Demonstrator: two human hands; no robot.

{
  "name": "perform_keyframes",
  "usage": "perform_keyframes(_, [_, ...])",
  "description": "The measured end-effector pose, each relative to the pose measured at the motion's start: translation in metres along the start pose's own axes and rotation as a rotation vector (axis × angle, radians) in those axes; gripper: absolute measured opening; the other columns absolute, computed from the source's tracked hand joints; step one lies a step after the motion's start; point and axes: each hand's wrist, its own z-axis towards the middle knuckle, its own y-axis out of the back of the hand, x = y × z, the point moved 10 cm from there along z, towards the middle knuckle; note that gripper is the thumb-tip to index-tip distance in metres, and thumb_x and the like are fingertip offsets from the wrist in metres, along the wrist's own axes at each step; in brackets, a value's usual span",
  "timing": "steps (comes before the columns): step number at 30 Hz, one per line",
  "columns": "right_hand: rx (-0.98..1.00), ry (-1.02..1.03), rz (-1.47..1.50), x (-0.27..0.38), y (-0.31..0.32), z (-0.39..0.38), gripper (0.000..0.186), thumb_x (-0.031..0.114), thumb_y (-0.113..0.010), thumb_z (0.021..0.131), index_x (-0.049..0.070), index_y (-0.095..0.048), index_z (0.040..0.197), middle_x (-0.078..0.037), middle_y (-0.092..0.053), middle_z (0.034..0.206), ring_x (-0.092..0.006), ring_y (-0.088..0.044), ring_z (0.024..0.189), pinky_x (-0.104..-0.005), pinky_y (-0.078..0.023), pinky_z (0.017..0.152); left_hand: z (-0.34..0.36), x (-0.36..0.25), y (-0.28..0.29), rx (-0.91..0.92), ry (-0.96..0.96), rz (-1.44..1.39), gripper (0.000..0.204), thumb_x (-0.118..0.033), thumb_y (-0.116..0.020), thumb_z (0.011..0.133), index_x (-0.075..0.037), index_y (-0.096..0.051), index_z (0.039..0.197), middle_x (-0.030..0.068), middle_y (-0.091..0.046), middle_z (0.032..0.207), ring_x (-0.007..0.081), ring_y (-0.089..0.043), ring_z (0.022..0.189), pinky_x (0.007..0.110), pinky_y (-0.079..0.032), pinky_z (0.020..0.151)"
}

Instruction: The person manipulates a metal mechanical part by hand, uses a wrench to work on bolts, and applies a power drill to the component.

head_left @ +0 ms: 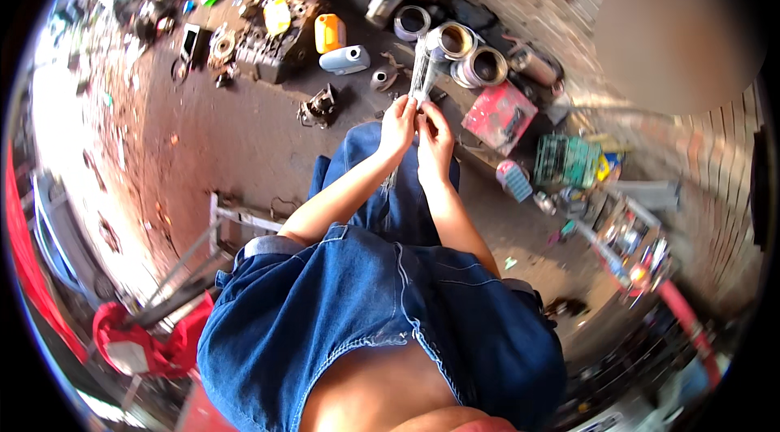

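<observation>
Torso in denim (366, 294) | left hand (397, 128), right hand (436, 136): side by side, equally near, fingers pinched closed on near end | clear plastic (421, 68): just beyond, long axis pointing away from body

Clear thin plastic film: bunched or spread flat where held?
Bunched: the clear plastic film narrows to a pinch between left hand and right hand.

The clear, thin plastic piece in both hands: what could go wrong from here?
The clear, thin plastic piece might slip, since the left hand and right hand pinch only its near end.
Its far end could catch on the open, round, pale-sided cans that show beside it.
A foot might strike the dark, irregular metal part on the brown floor nearby.
</observation>
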Motion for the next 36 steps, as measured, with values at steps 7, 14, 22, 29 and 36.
perform_keyframes(7, [-0.301,0.233,0.144,0.066,0.137,-0.081,0.025,0.005,-0.065,0.088,-0.003,-0.058,0.110,-0.006,-0.066,0.092,-0.0093,-0.061,0.081,-0.0228,-0.050,0.073,-0.099,0.026,-0.122,0.500,0.024,-0.061,0.022,-0.021,-0.046,0.101,-0.003,-0.057,0.094,-0.0031,-0.053,0.073,0.0029,-0.042,0.061,0.019,-0.034,0.052])
perform_keyframes(14, [-0.503,0.259,0.374,0.072,0.277,-0.207,0.013,0.002,-0.064,0.088,-0.004,-0.059,0.097,-0.005,-0.064,0.087,-0.0082,-0.060,0.074,-0.0214,-0.050,0.066,-0.243,0.066,-0.227,0.905,-0.012,0.306,0.029,-0.026,-0.044,0.101,-0.004,-0.057,0.087,-0.0064,-0.042,0.060,0.0024,-0.034,0.050,0.019,-0.027,0.045])
perform_keyframes(22, [-0.871,0.319,0.402,0.034,0.447,-0.394,0.022,0.002,-0.067,0.084,-0.002,-0.054,0.102,-0.007,-0.061,0.087,-0.0096,-0.059,0.068,-0.0222,-0.049,0.061,-0.407,0.204,-0.318,1.139,0.049,0.528,0.028,-0.026,-0.045,0.101,-0.005,-0.058,0.089,-0.0057,-0.040,0.060,0.0030,-0.033,0.051,0.021,-0.025,0.046])
perform_keyframes(29, [-1.105,0.273,0.022,0.029,0.553,-0.520,0.014,0.004,-0.069,0.083,-0.003,-0.062,0.094,-0.005,-0.065,0.082,-0.0102,-0.063,0.067,-0.0211,-0.049,0.061,-0.526,0.281,-0.382,1.248,-0.261,0.798,0.027,-0.025,-0.047,0.097,-0.002,-0.056,0.085,0.0087,-0.053,0.065,0.0209,-0.051,0.059,0.035,-0.041,0.058])
perform_keyframes(36, [-0.948,0.194,0.593,-0.029,0.624,-0.541,0.013,0.007,-0.066,0.086,-0.002,-0.061,0.095,-0.008,-0.066,0.085,-0.0142,-0.065,0.072,-0.0237,-0.052,0.067,-0.569,0.326,-0.433,1.320,-0.278,0.758,0.027,-0.024,-0.047,0.097,-0.001,-0.055,0.085,0.0078,-0.053,0.066,0.0192,-0.051,0.060,0.033,-0.041,0.057])
